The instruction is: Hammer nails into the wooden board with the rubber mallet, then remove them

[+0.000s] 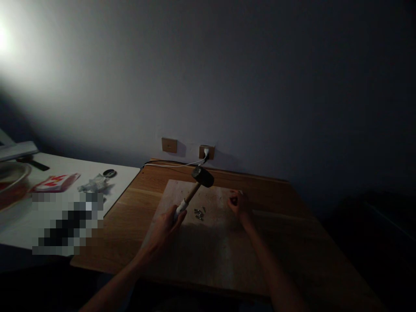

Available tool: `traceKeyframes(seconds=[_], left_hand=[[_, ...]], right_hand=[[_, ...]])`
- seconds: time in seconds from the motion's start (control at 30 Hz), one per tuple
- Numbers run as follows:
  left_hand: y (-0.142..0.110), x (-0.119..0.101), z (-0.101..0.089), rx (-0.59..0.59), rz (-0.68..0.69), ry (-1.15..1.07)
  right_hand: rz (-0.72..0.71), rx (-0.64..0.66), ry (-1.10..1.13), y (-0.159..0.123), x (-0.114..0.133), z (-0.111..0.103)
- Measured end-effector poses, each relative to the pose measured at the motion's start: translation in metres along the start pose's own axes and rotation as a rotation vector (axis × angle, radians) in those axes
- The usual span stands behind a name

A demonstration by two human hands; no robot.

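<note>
My left hand [169, 221] is wrapped round the white-covered end of the handle of a mallet [203, 177]. Its dark, blocky head tilts up and to the right above a pale wooden board [195, 255]. Near the board's far right corner, my right hand [238, 206] has its fingers curled together; what they hold, if anything, is too dark and small to name. Between the two hands, several small shiny metal pieces [199, 214] lie in a cluster on the board.
The board rests on a brown wooden table [130, 225] against the wall. Cables run to a wall socket [207, 152], beside another wall plate [169, 145]. On the white table [123, 173] at left are a red-and-white packet [55, 183], crumpled plastic [95, 184] and a clear container [14, 177].
</note>
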State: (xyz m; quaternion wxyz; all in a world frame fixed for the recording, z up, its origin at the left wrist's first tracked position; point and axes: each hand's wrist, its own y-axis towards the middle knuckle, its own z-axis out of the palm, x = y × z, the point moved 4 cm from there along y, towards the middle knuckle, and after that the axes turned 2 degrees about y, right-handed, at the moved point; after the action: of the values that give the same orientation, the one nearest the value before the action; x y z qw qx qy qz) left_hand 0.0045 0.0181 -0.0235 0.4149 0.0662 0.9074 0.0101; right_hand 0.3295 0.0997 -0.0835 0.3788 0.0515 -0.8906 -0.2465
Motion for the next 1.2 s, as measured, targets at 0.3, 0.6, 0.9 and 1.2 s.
traceKeyframes(seconds=[0.3,0.6,0.9,1.2], left_hand=[[0.049,-0.047,0.014,0.174,0.205,0.412],[0.053,-0.062,0.030,0.254,0.234,0.565],[0.050,-0.037,-0.007,0.146,0.126,0.524],[0.054,0.009,0.002,0.101,0.022,0.362]], right_hand=[[0.006,-0.067,0.052,-0.001,0.003,-0.006],[0.008,-0.202,0.138,0.001,0.004,-0.017],[-0.059,-0.070,0.072,-0.008,0.043,-0.017],[-0.238,0.579,-0.185,-0.028,0.149,0.039]])
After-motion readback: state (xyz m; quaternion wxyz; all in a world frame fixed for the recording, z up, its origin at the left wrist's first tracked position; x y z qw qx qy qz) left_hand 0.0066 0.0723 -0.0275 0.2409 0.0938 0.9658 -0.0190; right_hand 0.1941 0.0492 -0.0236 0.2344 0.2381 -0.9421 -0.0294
